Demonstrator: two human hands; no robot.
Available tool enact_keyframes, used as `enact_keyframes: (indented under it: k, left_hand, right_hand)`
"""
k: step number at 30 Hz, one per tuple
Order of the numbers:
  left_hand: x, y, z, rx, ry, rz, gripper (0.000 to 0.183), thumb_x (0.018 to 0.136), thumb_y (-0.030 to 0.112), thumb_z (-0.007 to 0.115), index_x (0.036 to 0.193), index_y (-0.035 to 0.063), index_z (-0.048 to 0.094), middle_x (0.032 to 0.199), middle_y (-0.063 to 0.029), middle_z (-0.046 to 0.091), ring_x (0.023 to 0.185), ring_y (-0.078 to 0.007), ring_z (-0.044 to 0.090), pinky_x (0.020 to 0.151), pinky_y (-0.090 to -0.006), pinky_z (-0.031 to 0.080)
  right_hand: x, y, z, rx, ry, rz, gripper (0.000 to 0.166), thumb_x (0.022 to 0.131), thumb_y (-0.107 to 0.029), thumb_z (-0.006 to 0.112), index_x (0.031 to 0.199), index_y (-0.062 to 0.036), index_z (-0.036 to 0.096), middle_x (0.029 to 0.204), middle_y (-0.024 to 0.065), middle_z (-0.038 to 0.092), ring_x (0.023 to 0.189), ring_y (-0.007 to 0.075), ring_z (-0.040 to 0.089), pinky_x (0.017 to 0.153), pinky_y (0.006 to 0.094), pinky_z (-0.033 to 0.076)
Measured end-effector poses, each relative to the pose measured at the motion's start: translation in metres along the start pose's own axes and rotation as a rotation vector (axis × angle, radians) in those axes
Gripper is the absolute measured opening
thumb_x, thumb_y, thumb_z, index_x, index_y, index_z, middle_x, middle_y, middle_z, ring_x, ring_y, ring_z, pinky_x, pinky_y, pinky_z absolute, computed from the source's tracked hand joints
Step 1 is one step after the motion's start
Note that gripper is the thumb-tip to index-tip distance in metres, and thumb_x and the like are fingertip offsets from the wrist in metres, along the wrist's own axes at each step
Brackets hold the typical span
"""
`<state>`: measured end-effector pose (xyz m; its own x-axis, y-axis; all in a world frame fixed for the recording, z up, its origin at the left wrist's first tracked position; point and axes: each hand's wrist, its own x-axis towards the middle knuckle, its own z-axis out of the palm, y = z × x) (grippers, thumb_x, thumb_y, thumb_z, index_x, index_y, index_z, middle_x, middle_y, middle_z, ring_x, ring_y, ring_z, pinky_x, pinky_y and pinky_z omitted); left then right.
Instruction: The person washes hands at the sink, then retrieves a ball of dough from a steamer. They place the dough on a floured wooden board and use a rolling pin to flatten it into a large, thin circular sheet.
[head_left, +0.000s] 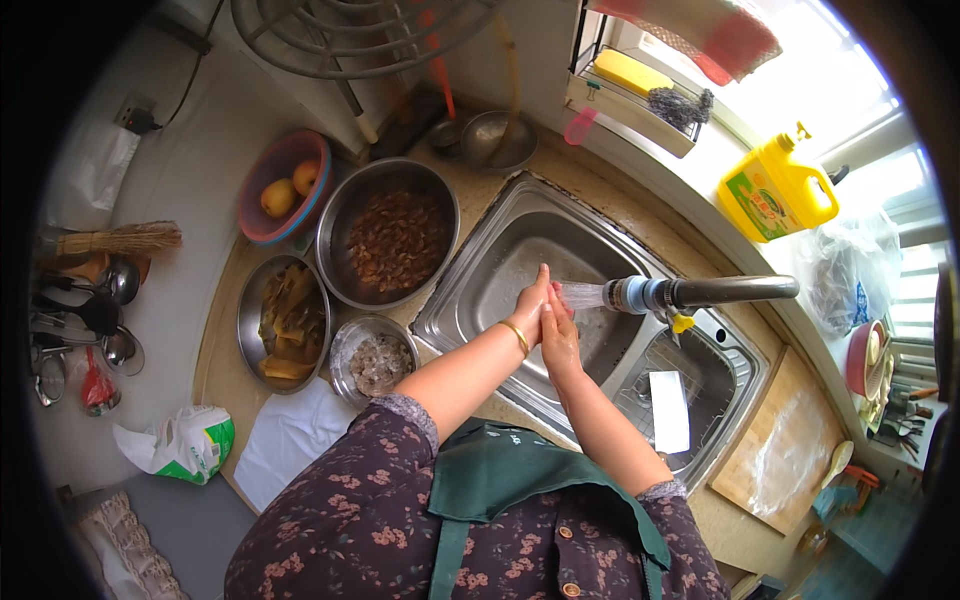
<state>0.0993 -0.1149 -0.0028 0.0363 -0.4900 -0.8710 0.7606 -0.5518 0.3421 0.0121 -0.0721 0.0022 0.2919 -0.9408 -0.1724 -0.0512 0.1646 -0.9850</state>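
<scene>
My left hand (532, 306), with a gold bangle (517, 337) on its wrist, is pressed against my right hand (561, 337) over the left basin of a stainless steel sink (487, 289). Both hands are wet, their thumbs stand out, and no object shows between them. Some fingers are hidden where the hands overlap. Water (583, 294) sprays onto my fingertips from the blue-and-clear nozzle (637, 295) of a metal faucet (735, 289).
Left of the sink stand steel bowls of soaking brown pieces (397, 240), brownish strips (289, 322) and pale wet contents (381, 365). The right basin holds a wire rack (637, 397) and a white rectangular object (669, 412). Beyond lies a floured wooden board (784, 442). A yellow jug (776, 187) stands on the sill.
</scene>
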Motion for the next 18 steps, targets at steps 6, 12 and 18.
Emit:
enact_keyframes:
  k: [6,12,18]
  left_hand:
    - [-0.021,-0.037,0.018,-0.250,-0.474,0.054,0.046,0.114,0.045,0.042,0.138,0.0095,0.057,0.132,-0.0120,0.065,0.119,-0.0254,0.064,0.104,-0.0432,0.052]
    - [-0.019,-0.045,0.020,-0.340,-0.469,0.247,0.041,0.116,0.037,0.038,0.139,0.0073,0.055,0.142,-0.0110,0.060,0.130,-0.0216,0.058,0.111,-0.0400,0.045]
    - [0.006,-0.043,0.040,0.306,-0.146,0.324,0.042,0.109,0.055,0.051,0.109,0.0149,0.061,0.087,0.0004,0.062,0.081,-0.0157,0.063,0.063,-0.0346,0.050]
  right_hand:
    - [0.044,0.005,-0.038,-0.308,-0.200,-0.220,0.050,0.113,-0.033,0.034,0.137,-0.0037,0.065,0.149,0.0163,0.057,0.149,0.0290,0.038,0.126,0.0415,0.024]
    - [0.082,0.048,-0.072,0.607,0.076,0.415,0.049,0.107,-0.046,0.052,0.130,-0.0050,0.065,0.122,0.0186,0.071,0.111,0.0297,0.068,0.103,0.0494,0.051]
    - [0.057,0.053,-0.063,1.143,-0.345,0.430,0.051,0.107,-0.050,0.049,0.130,-0.0068,0.062,0.126,0.0174,0.068,0.114,0.0315,0.067,0.105,0.0514,0.052]
